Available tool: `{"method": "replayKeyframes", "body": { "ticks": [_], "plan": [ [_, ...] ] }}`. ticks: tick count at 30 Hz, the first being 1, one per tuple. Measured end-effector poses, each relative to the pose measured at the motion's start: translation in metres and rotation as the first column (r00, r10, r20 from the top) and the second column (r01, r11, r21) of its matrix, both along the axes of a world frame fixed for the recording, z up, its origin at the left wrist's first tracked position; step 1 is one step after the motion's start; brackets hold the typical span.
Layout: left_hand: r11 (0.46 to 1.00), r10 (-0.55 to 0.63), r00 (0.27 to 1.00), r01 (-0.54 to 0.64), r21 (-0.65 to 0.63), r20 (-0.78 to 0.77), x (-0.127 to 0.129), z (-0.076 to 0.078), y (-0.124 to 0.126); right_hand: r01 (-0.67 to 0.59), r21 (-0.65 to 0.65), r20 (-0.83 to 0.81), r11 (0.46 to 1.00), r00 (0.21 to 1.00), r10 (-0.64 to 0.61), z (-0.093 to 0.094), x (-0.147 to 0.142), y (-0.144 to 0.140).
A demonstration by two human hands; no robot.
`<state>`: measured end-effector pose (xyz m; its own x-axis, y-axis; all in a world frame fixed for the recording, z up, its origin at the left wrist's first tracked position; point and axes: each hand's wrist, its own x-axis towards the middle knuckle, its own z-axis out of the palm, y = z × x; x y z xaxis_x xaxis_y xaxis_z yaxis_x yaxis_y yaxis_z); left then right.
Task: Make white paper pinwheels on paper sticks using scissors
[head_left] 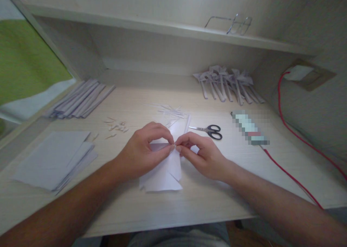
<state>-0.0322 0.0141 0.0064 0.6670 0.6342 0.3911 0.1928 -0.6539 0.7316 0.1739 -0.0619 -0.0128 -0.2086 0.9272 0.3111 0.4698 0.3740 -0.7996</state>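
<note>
Here, both hands pinching folded white paper, scissors nearby

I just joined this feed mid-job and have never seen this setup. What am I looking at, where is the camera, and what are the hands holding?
There is no machine: a head-worn camera looks down at a person's two bare hands over a desk. The left hand and right hand pinch a folded white paper piece between their fingers. Around them lie scissors, a stack of paper sheets, folded paper strips, finished paper pinwheels, paper scraps and a red cable. Glasses rest on the shelf above.
</note>
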Motion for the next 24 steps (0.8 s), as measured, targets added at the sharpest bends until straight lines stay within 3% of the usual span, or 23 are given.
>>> {"method": "replayKeyframes", "body": {
  "ticks": [3,10,24],
  "plan": [
    [0.998,0.006,1.000,-0.007,0.069,0.022,0.0000,-0.0019,0.0012,0.013,0.013,-0.039,1.000,0.999,-0.012,-0.0012,-0.0007,0.0003],
    [0.996,0.077,0.997,-0.078,0.043,0.028,-0.0009,-0.0008,0.0004,0.116,-0.021,-0.039,0.993,0.992,-0.117,-0.0025,0.0003,0.0013],
    [0.993,0.054,0.998,-0.055,0.106,0.010,-0.0002,-0.0035,-0.0010,0.109,0.115,0.038,0.987,0.993,-0.114,0.0008,-0.0011,0.0003]
  ]
}}
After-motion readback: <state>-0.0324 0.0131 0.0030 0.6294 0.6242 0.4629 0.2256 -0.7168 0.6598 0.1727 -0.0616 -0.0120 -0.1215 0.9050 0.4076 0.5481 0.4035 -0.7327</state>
